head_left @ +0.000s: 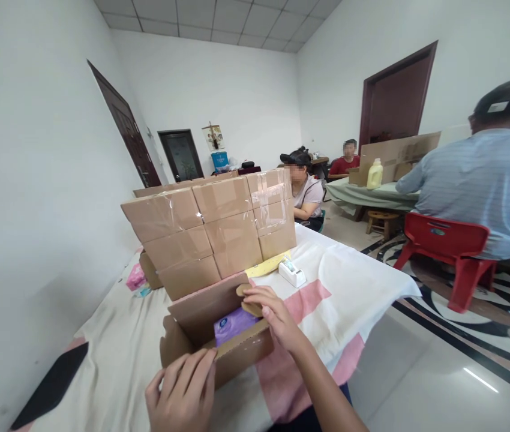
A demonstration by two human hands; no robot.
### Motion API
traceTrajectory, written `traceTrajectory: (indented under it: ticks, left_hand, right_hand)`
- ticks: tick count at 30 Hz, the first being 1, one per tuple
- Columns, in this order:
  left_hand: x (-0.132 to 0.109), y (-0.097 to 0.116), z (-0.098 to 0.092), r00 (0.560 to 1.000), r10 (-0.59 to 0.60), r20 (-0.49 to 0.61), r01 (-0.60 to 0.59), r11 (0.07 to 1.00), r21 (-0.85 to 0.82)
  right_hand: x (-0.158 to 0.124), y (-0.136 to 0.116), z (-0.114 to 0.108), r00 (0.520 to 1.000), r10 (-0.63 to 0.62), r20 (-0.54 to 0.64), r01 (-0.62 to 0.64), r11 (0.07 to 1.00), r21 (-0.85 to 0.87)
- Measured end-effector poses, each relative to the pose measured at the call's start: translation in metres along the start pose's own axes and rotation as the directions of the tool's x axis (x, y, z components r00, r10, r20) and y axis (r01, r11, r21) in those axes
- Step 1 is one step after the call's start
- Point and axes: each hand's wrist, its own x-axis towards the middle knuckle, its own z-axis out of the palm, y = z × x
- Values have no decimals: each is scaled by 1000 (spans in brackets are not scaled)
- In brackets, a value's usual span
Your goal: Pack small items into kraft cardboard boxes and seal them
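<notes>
An open cardboard box (246,359) stands at the near side of the table, with a purple plastic-wrapped pack (236,326) lying inside it. My left hand (183,390) is closed over the box's near left edge, its fingertips on the rim. At the right end my right hand (277,315) grips a small side flap (250,307) between fingers and thumb. Just beyond the box, a white tape dispenser (291,272) sits on the cloth beside a yellow strip (269,265).
Stacked, taped cartons (225,225) form a wall behind the box. A pink package (136,277) lies left, and a black flat object (52,384) at the lower left. A person (311,198) sits beyond the stack; another (484,186) occupies a red chair (446,237) at right.
</notes>
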Motion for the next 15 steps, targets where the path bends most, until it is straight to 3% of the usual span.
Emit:
traceTrajectory:
  ticks: [3,5,7,8,10,12,13,14,15]
  left_hand:
    - [-7,-4,2,999,42,-24,-42,999,-7]
    - [-11,-4,3,1000,4,-23,-4,1000,-24]
    - [-14,-2,3,984,-167,-58,163,985,-64]
    - [-16,-2,5,951,-299,-80,290,951,-104]
    - [-21,-4,9,803,-594,-43,571,788,-229]
    - [-29,-9,15,605,-783,143,769,528,-360]
    - [-34,-12,19,526,-807,269,823,404,-399]
    - [-39,-15,23,478,-793,377,851,312,-422]
    - [-45,-18,27,463,-765,447,859,262,-441]
  right_hand:
    - [-1,8,7,1000,-17,-5,17,1000,15]
    - [-4,14,8,1000,-20,-11,20,1000,10]
    - [-8,18,8,999,-27,-19,27,1000,4]
    - [-9,19,9,999,-32,-17,32,999,1]
    - [-9,22,9,999,-41,-11,41,999,-6]
    - [-9,24,10,999,-42,-15,42,999,-16]
    - [-9,26,11,999,-41,-23,40,999,-21]
    - [-8,27,12,999,-36,-30,35,999,-25]
    - [-8,29,13,999,-24,-37,23,999,-29]
